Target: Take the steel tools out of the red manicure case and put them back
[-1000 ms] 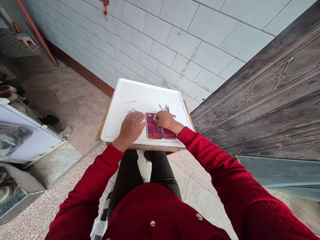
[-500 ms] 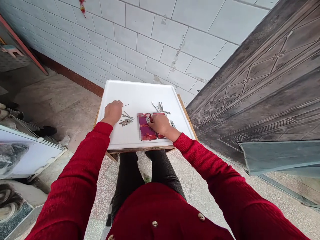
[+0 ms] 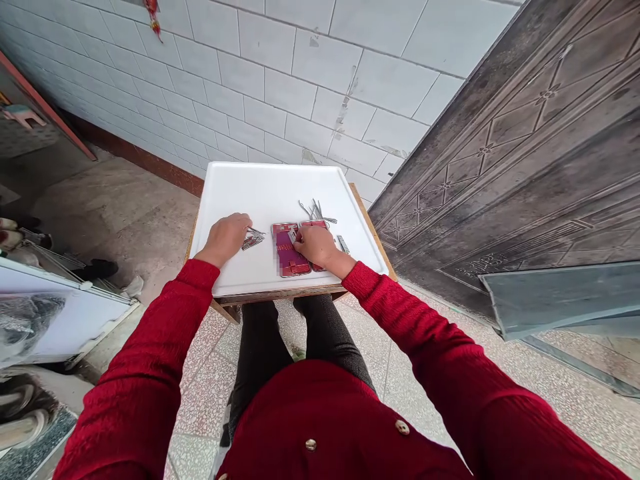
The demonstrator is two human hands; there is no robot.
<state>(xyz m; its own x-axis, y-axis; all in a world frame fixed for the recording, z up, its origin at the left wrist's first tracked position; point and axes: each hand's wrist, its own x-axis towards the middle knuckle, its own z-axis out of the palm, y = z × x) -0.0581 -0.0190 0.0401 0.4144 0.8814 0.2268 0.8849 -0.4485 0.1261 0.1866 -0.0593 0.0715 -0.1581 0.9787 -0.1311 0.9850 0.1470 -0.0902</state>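
Left hand [image 3: 227,235] neared tools [image 3: 253,241], grip unclear; right hand [image 3: 316,244] pinches metal piece [image 3: 292,235] pointing forward.

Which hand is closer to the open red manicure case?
Right. The right hand is over the open red manicure case, hiding part of it; the left hand is apart from it, to its left.

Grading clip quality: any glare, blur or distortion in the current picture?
Head view: white tray bright, nearly textureless; head view: blocky pixelation over part of the purple tool case; head view: red sleeves stretched toward the frame edges; head view: metal tools lacking fine detail.
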